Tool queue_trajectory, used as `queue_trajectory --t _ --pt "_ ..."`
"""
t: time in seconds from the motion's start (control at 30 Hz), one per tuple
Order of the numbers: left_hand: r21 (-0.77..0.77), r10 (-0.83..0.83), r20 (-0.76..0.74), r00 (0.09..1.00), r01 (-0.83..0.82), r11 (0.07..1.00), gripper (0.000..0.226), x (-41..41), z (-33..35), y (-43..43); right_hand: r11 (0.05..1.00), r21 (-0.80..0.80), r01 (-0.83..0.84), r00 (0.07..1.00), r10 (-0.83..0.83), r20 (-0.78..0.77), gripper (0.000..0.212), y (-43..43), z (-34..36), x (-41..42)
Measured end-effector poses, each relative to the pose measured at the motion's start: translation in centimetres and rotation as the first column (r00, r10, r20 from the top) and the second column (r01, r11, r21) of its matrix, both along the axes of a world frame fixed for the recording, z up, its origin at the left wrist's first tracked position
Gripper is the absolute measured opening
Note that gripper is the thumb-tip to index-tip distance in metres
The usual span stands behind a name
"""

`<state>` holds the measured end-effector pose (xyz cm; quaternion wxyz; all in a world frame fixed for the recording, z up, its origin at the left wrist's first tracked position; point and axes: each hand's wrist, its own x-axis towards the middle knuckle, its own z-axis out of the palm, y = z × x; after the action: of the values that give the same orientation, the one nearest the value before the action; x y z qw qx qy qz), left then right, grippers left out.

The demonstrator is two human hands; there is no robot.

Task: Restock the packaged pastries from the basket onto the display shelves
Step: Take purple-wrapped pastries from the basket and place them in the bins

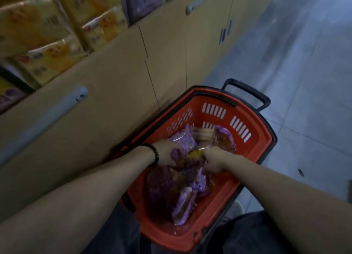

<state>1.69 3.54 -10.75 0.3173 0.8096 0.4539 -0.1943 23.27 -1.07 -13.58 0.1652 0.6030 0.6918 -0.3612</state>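
A red plastic basket (253,145) with black trim stands on the floor in front of me, holding several purple-wrapped pastry packs (182,198). My left hand (166,153), with a dark bead bracelet at the wrist, is closed on a purple pack (185,142) near the basket's middle. My right hand (213,160) is down among the packs too, fingers closed on a wrapper with a yellow patch (196,154). Display shelves (57,35) at the upper left carry yellow and orange boxed goods.
Tan cabinet doors (114,94) with grey handles run along the left beneath the shelves, right beside the basket. A grey tiled floor (304,82) stretches to the right. The basket's black pull handle (247,94) sticks out at its far end. My dark trouser legs fill the bottom edge.
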Motion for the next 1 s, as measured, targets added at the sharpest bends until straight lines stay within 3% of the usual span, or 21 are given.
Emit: queue_trajectory --t 0.13,0.2,0.33,0.43,0.53,0.63,0.8,0.9,1.0 --pt "-0.055 -0.171 -0.064 0.983 0.167 0.984 0.039 -0.6 -2.7 -2.3 0.993 -0.079 -0.085 0.996 0.087 0.03 0.031 -1.6 -1.6 -2.4" --pt "-0.052 -0.262 -0.194 0.945 0.256 0.965 0.039 -1.0 -3.5 -2.9 0.99 -0.097 -0.101 0.995 0.103 0.016 0.034 -2.2 -1.6 -3.9" --pt "-0.122 -0.436 -0.332 0.837 0.42 0.899 0.065 -0.8 -3.5 -3.4 0.969 -0.206 -0.137 0.991 0.134 -0.03 0.039 -2.6 -1.2 -6.1" --pt "-0.075 -0.451 -0.429 0.783 0.466 0.881 0.071 -0.7 -3.6 -3.3 0.933 -0.263 -0.246 0.969 0.246 -0.035 0.047 -3.2 -1.2 -6.6" --pt "-0.077 -0.425 -0.471 0.773 0.443 0.893 0.059 -1.1 -3.5 -3.4 0.916 -0.2 -0.349 0.933 0.359 0.017 0.064 -3.8 -1.6 -6.2" --pt "-0.02 -0.367 -0.406 0.837 0.393 0.919 0.046 -1.7 -2.7 -2.4 0.92 -0.14 -0.367 0.929 0.369 -0.013 0.054 -2.8 -1.1 -5.3" --pt "0.079 -0.167 -0.107 0.98 0.176 0.981 0.034 -2.2 -0.1 0.5 0.937 -0.028 -0.348 0.934 0.343 -0.101 0.052 1.0 2.0 -2.3" --pt "0.092 -0.056 -0.007 0.998 0.057 0.994 0.035 -2.5 1.6 1.1 0.98 -0.113 -0.163 0.957 0.129 -0.258 0.056 2.4 4.9 0.3" --pt "0.088 -0.016 0.039 0.999 0.012 0.996 0.035 -2.2 2.7 0.9 0.985 -0.165 0.055 0.911 -0.117 -0.396 0.058 3.0 7.2 2.6"
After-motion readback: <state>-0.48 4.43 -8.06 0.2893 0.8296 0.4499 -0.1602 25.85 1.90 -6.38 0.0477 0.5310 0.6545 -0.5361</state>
